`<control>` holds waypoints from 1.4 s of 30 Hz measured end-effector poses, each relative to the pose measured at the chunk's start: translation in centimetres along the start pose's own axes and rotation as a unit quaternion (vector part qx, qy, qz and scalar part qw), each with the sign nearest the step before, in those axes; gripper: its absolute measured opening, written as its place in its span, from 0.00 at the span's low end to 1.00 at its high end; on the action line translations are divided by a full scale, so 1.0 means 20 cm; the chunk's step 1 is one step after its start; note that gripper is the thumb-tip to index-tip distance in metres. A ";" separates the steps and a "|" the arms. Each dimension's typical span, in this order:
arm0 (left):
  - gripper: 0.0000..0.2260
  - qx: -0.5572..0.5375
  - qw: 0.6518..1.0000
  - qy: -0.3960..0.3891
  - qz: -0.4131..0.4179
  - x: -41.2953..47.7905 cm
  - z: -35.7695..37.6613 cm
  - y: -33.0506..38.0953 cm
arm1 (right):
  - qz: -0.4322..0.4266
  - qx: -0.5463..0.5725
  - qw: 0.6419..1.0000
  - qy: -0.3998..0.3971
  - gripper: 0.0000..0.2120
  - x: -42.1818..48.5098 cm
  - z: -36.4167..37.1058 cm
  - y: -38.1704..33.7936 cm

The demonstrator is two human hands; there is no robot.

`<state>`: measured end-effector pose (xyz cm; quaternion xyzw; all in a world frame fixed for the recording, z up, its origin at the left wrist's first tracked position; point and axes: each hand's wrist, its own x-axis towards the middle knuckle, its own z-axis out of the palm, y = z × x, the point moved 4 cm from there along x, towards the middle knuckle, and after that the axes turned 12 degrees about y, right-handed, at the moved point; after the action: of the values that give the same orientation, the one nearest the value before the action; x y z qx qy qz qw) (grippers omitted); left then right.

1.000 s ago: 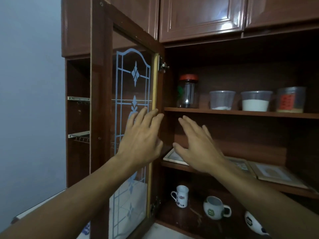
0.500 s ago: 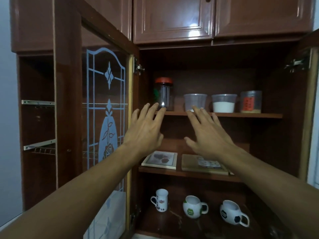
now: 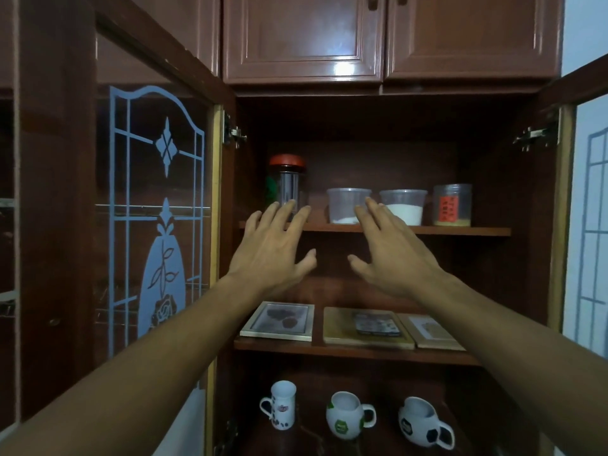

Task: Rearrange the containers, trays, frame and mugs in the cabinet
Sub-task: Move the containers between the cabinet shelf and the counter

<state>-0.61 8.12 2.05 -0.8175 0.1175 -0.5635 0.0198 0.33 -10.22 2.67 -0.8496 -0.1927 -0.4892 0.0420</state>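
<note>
Both hands have reached further up and into the cabinet [image 3: 378, 126] than a second ago, and the view has swung round to face it squarely, so the right door [image 3: 589, 225] now shows beside the glazed left door [image 3: 158, 209].

Head view: the left hand [image 3: 273, 255] and the right hand [image 3: 394, 255] are raised side by side in front of the top shelf [image 3: 460, 231]. Their fingers are straight and spread wide, and they hold nothing. The left fingertips overlap the base of the red-lidded jar [image 3: 288, 182]; I cannot tell whether they touch it. The right fingertips lie over the near edge of the left tub [image 3: 347, 209], and contact there is just as unclear.

On the top shelf, to the right of that tub, stand a middle tub [image 3: 404, 209] holding white powder and a labelled tub [image 3: 452, 205] with a red sticker, all upright in a row.

On the middle shelf [image 3: 329, 352] a frame [image 3: 278, 320] lies flat at the left, a tray [image 3: 365, 327] lies beside it, and a second tray [image 3: 431, 330] is partly hidden by the right forearm.

Below them three mugs stand apart in a row: a white mug [image 3: 279, 409], a green mug [image 3: 348, 414] and a football mug [image 3: 424, 422].
</note>
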 end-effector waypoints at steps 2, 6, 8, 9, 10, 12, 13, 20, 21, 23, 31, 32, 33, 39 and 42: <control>0.34 0.009 1.000 0.002 0.003 0.03 0.04 0.00 | -0.004 -0.011 1.000 -0.001 0.41 0.02 0.02 0.04; 0.34 0.014 1.000 0.006 -0.013 0.08 0.11 0.01 | -0.009 -0.028 1.000 -0.002 0.41 0.08 0.08 0.12; 0.34 0.019 1.000 0.005 -0.010 0.11 0.14 0.00 | -0.008 -0.029 1.000 -0.004 0.42 0.11 0.10 0.14; 0.34 0.022 1.000 0.005 -0.009 0.12 0.16 0.00 | -0.006 -0.029 1.000 -0.005 0.42 0.14 0.12 0.15; 0.34 0.023 1.000 0.005 -0.009 0.14 0.17 -0.01 | -0.004 -0.029 1.000 -0.005 0.42 0.16 0.13 0.15; 0.33 0.025 1.000 0.007 -0.011 0.18 0.21 -0.02 | -0.005 -0.028 1.000 0.001 0.41 0.20 0.16 0.16; 0.33 0.026 1.000 0.008 -0.010 0.20 0.23 -0.04 | -0.005 -0.028 1.000 0.004 0.41 0.22 0.17 0.16; 0.33 0.027 0.999 0.022 -0.015 0.35 0.35 -0.17 | 0.011 -0.021 1.000 0.006 0.39 0.39 0.28 0.18; 0.33 0.028 0.999 0.025 -0.015 0.37 0.36 -0.19 | 0.018 -0.017 1.000 0.007 0.39 0.42 0.29 0.18; 0.32 0.028 0.999 0.034 -0.012 0.42 0.39 -0.23 | 0.035 -0.009 0.999 0.010 0.39 0.47 0.33 0.18; 0.32 0.021 0.999 0.046 -0.018 0.60 0.51 -0.30 | 0.051 -0.011 0.999 0.005 0.39 0.66 0.48 0.26; 0.32 0.022 0.998 0.048 -0.018 0.61 0.52 -0.31 | 0.052 -0.009 0.999 0.004 0.39 0.68 0.50 0.27; 0.32 0.023 0.998 0.051 -0.018 0.64 0.54 -0.32 | 0.054 -0.006 0.999 0.004 0.39 0.71 0.52 0.29; 0.31 0.025 0.998 0.051 -0.035 0.79 0.61 -0.39 | 0.071 -0.014 0.997 -0.008 0.38 0.84 0.60 0.36; 0.31 0.005 0.998 0.052 -0.043 0.85 0.63 -0.41 | 0.087 -0.015 0.996 -0.017 0.38 0.89 0.63 0.38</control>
<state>18.11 11.13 14.39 -0.7914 0.0802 -0.6060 -0.0070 21.24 -8.84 12.09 -0.8721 -0.1108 -0.4717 0.0681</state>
